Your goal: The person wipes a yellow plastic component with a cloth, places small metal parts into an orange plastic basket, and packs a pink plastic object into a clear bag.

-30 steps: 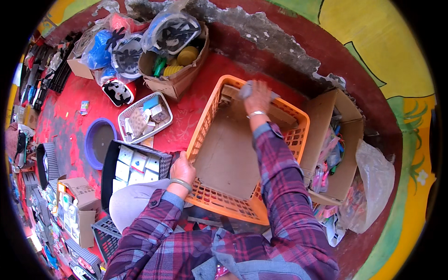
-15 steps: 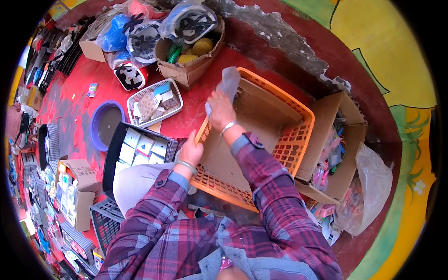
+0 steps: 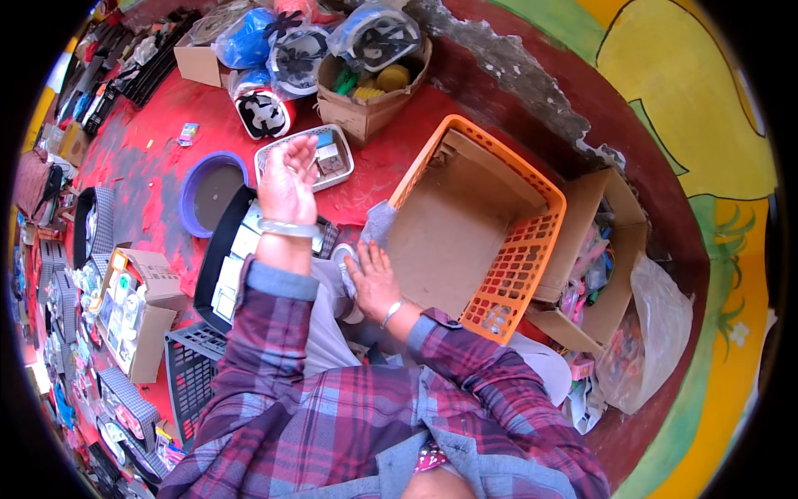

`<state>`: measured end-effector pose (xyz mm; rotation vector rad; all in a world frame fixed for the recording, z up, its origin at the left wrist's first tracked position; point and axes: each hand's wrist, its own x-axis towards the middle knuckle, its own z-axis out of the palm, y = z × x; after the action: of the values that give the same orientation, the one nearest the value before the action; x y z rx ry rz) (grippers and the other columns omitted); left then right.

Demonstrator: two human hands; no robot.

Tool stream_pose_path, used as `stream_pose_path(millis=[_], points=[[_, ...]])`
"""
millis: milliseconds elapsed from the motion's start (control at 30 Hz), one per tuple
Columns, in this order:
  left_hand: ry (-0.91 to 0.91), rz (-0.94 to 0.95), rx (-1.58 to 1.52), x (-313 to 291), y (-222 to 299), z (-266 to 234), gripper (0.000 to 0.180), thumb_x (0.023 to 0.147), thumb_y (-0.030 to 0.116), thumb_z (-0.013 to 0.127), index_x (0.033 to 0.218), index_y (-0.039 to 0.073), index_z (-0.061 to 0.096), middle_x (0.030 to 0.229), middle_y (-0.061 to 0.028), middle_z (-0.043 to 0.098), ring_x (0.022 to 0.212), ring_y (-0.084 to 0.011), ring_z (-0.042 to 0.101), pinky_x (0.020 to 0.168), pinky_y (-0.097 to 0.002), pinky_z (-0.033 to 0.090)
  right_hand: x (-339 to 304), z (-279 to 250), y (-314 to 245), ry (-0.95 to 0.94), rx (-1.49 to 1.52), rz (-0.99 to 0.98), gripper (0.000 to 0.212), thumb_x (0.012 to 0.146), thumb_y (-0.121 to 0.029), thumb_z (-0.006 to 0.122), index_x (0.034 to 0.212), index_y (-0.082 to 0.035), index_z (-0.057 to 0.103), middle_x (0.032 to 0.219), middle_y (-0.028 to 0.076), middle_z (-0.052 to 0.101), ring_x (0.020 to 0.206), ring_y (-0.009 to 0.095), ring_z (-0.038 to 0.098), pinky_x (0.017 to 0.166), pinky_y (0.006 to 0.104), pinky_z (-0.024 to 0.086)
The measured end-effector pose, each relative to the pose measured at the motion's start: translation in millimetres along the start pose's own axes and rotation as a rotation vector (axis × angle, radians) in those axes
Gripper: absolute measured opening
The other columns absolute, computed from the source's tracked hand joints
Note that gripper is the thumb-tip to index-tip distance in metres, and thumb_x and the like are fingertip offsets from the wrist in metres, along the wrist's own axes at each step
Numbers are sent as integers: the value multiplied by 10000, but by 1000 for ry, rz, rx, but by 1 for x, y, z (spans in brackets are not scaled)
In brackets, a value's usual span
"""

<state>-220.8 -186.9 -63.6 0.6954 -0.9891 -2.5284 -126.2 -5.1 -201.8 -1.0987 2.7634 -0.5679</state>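
Note:
An orange plastic basket (image 3: 546, 249), tilted and with brown cardboard lining (image 3: 457, 224) inside, stands in front of me. A grey cloth (image 3: 380, 219) hangs over its left rim. My right hand (image 3: 374, 280) lies with fingers spread at the basket's near left side, just below the cloth; whether it touches the cloth's lower part is hidden. My left hand (image 3: 288, 173) is raised, away from the basket, with loosely bent fingers apart and nothing seen in it. Beneath that hand are a white plastic basket (image 3: 339, 178) of small items and a black bin (image 3: 208, 279) of white boxes.
A purple basin (image 3: 189, 187) stands to the left on the red floor covering. At the back are a cardboard box (image 3: 357, 116) and bagged helmets (image 3: 376, 37). An open carton (image 3: 573, 224) and a clear plastic bag (image 3: 661, 328) sit at the right by the wall.
My left hand has let go of the orange basket's rim and risen to the left. My right hand has come down toward me from the far rim; the cloth now hangs on the left rim.

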Motion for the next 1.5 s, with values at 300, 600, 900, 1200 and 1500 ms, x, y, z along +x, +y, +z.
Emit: stream_pose_path(millis=[300, 600, 900, 1200, 1500], points=[[-184, -226, -39, -11, 12, 4, 291, 878, 276, 466, 978, 17, 552, 1052, -129, 588, 1064, -233, 517, 912, -333, 385, 150, -8, 125, 239, -189, 479, 593, 758, -198, 504, 1274, 64, 376, 1400, 308, 161, 1332, 406, 119, 1104, 384, 111], [-288, -281, -29, -8, 6, 16, 305, 886, 275, 463, 985, 11, 579, 1024, -136, 609, 1034, -230, 544, 909, -326, 393, 232, -25, 225, 141, -479, 618, 594, 800, -154, 422, 1317, 101, 280, 1402, 256, 229, 1339, 380, 110, 1106, 391, 64], [-270, -243, 25, -12, -2, 22, 292, 889, 251, 455, 983, -2, 566, 1022, -159, 611, 999, -240, 571, 881, -338, 431, 147, -8, 105, -111, -591, 394, 540, 831, -268, 405, 1272, 44, 425, 1387, 177, 329, 1325, 402, 146, 1063, 547, 61], [-227, -280, 69, 0, -8, 15, 255, 857, 207, 470, 956, -11, 555, 1004, -152, 618, 976, -248, 582, 877, -336, 439, -37, 15, -38, -196, -366, -94, 503, 827, -149, 370, 1284, 60, 377, 1383, 186, 325, 1311, 362, 236, 1071, 466, 175], [-193, -323, 136, -3, -22, 19, 253, 869, 229, 459, 956, 11, 554, 1011, -137, 621, 976, -236, 578, 876, -325, 420, -166, -2, 29, 20, -311, 91, 520, 796, -96, 406, 1302, 7, 346, 1320, 214, 389, 1176, 317, 441, 973, 406, 345]])
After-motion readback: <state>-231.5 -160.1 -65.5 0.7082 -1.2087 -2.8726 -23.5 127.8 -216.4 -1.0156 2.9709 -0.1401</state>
